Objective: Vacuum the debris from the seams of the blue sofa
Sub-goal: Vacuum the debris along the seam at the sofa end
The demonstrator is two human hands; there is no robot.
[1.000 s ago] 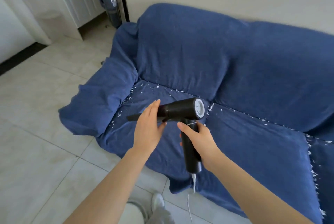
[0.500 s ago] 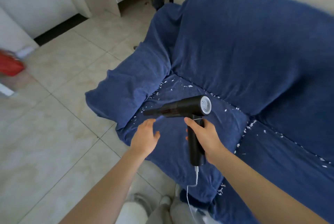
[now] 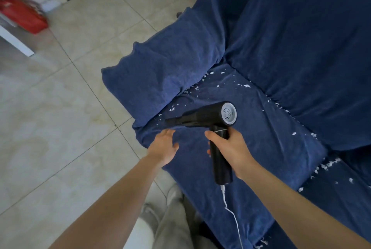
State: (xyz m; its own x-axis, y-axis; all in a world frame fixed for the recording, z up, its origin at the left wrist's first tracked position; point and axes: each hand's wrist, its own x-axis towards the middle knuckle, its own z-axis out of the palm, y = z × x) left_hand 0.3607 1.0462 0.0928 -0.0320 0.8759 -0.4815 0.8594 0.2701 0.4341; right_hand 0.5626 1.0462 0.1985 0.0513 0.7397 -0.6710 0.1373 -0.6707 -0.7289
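A blue sofa fills the right half of the view. White debris lies along the seam between its left armrest and seat cushion, and more along the back seam and the gap between cushions. My right hand grips the handle of a black handheld vacuum, whose narrow nozzle points left toward the armrest seam, above the cushion. A white cable hangs from the handle's bottom. My left hand is open, just below the nozzle tip and apart from it.
Pale tiled floor lies left of the sofa. A red box and a white board edge sit at the far left. My legs in light trousers stand against the sofa's front.
My left hand has let go of the nozzle and dropped below it. The view has swung down and left, closer to the armrest seam. My right hand keeps its hold.
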